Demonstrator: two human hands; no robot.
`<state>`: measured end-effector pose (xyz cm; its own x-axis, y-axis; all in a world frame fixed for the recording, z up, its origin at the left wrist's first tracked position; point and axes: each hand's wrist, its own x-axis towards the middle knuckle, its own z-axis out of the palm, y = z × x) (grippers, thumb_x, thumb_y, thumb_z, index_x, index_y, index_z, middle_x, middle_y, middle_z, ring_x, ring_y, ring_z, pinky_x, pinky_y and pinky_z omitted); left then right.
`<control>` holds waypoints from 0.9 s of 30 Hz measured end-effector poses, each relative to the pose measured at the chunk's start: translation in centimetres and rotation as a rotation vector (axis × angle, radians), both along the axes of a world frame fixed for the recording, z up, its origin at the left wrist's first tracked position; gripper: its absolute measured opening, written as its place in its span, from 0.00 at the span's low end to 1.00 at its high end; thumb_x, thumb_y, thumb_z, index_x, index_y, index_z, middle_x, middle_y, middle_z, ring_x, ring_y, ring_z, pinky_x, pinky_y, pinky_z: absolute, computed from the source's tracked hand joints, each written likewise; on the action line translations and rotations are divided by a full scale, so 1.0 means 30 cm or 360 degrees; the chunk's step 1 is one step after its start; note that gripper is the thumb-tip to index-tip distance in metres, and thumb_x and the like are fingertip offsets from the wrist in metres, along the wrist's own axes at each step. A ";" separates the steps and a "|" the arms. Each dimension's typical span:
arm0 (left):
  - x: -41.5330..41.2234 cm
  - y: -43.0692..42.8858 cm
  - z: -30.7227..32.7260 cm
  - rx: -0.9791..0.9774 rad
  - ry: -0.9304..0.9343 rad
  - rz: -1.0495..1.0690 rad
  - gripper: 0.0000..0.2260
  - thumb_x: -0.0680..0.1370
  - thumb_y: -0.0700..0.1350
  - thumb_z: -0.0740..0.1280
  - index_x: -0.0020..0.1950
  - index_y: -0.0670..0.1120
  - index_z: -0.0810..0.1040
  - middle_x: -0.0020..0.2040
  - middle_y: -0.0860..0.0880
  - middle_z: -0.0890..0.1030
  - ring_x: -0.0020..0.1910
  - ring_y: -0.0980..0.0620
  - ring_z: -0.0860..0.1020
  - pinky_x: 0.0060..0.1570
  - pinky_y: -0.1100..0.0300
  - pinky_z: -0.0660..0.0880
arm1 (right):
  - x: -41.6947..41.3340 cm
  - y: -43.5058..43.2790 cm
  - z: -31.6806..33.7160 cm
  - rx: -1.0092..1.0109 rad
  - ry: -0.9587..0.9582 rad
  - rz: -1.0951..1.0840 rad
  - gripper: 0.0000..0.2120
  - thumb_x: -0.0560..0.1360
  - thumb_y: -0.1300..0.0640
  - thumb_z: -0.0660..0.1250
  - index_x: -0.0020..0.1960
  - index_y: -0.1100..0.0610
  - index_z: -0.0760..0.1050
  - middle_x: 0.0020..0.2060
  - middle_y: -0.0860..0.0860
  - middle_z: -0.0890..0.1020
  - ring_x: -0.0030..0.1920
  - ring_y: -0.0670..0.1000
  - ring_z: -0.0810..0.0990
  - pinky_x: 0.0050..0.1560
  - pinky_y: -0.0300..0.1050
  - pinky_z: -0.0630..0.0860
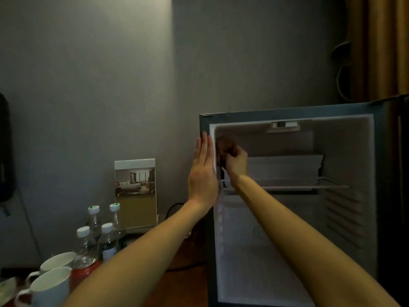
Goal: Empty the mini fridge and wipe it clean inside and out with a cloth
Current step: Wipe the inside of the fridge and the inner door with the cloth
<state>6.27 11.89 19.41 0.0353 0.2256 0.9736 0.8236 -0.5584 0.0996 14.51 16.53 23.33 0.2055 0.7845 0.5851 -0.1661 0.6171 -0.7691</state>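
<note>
Left hand (202, 173) flat, fingers (204, 149) together, on upright fridge (287, 113) frame; right hand (235, 162) fingers (240, 152) pinching cloth (224, 144) inside.

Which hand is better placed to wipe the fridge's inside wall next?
Right, probably. The right hand grips the crumpled brown cloth inside the grey mini fridge; the left hand lies flat on its outer edge.

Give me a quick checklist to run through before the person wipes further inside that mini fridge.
1. Is the mini fridge emptied: ok, nothing seen on the wire shelf or below it.
2. Is the door open: ok, swung to the right.
3. Cloth gripped: ok, the right hand holds the brown cloth at the upper left inner wall.
4. Fridge steadied: ok, the left hand lies flat on its left front edge.
5. Are the water bottles clear: ok, standing left of the fridge.
6. Cloth damp and clean: cannot tell.
</note>
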 end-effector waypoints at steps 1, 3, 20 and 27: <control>-0.004 0.018 -0.021 0.0021 0.0015 0.0024 0.34 0.80 0.31 0.54 0.77 0.49 0.38 0.79 0.53 0.39 0.78 0.52 0.41 0.74 0.58 0.53 | 0.002 0.028 -0.024 -0.0022 -0.0091 -0.0031 0.10 0.77 0.69 0.59 0.43 0.65 0.78 0.45 0.67 0.81 0.48 0.63 0.82 0.51 0.61 0.78; -0.007 0.040 -0.058 0.0070 0.0050 0.0007 0.32 0.80 0.37 0.49 0.77 0.54 0.34 0.78 0.57 0.35 0.78 0.54 0.40 0.75 0.57 0.53 | 0.010 0.064 -0.064 -0.0149 -0.0320 -0.0173 0.10 0.76 0.70 0.58 0.43 0.67 0.77 0.40 0.63 0.81 0.45 0.61 0.81 0.43 0.52 0.76; 0.008 0.073 -0.099 0.0236 -0.0058 -0.0045 0.27 0.78 0.36 0.48 0.78 0.40 0.48 0.79 0.46 0.48 0.78 0.49 0.45 0.75 0.62 0.46 | 0.013 0.048 0.061 0.0034 -0.0697 -0.0471 0.10 0.78 0.65 0.59 0.52 0.67 0.77 0.50 0.65 0.81 0.53 0.65 0.79 0.54 0.60 0.76; 0.007 0.073 -0.099 0.0285 -0.0045 -0.0069 0.27 0.78 0.35 0.47 0.77 0.41 0.47 0.78 0.46 0.48 0.78 0.48 0.46 0.76 0.60 0.48 | 0.046 0.035 0.004 -0.0134 -0.1208 -0.0608 0.12 0.78 0.65 0.58 0.53 0.70 0.76 0.53 0.67 0.80 0.55 0.65 0.78 0.50 0.51 0.73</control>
